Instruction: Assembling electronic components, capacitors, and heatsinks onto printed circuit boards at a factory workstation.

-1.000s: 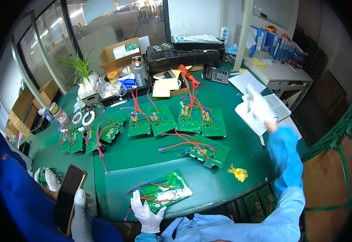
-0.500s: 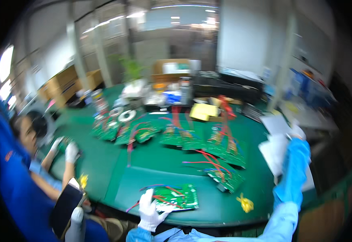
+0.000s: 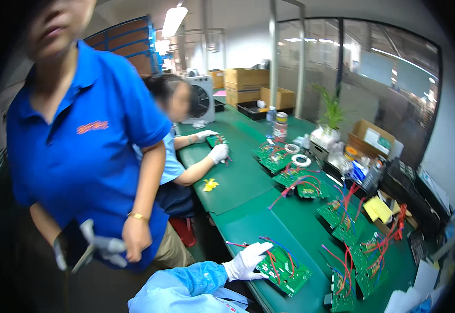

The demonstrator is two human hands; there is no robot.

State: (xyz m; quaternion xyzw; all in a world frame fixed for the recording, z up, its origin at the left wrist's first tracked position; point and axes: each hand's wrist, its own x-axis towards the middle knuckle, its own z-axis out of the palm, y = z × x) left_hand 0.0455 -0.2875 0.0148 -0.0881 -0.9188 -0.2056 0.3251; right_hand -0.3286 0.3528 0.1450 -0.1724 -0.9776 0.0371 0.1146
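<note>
My left hand [image 3: 248, 261], in a white glove and blue sleeve, is at the left end of a green circuit board [image 3: 294, 280]. Its fingers and thumb lie along that end, holding the board on the table near the front edge. Red, blue and purple wires [image 3: 273, 266] rise from the board beside my fingers. Of my right arm, only a scrap of blue sleeve [image 3: 421, 307] shows at the lower right, next to white papers [image 3: 424, 277]; the hand itself is out of sight.
More wired boards [image 3: 371, 266] lie along the green table [image 3: 248, 193]. Behind them are tape rolls [image 3: 301, 160], a plant [image 3: 329, 112] and yellow notes [image 3: 377, 208]. A person in blue [image 3: 89, 141] stands at left with a phone; a seated co-worker's gloved hands [image 3: 218, 151] hold a board.
The view has swung left, bringing the standing person fully in and shifting the table rightward. My right hand, earlier over the papers, has left the picture. My left hand stays at the board.
</note>
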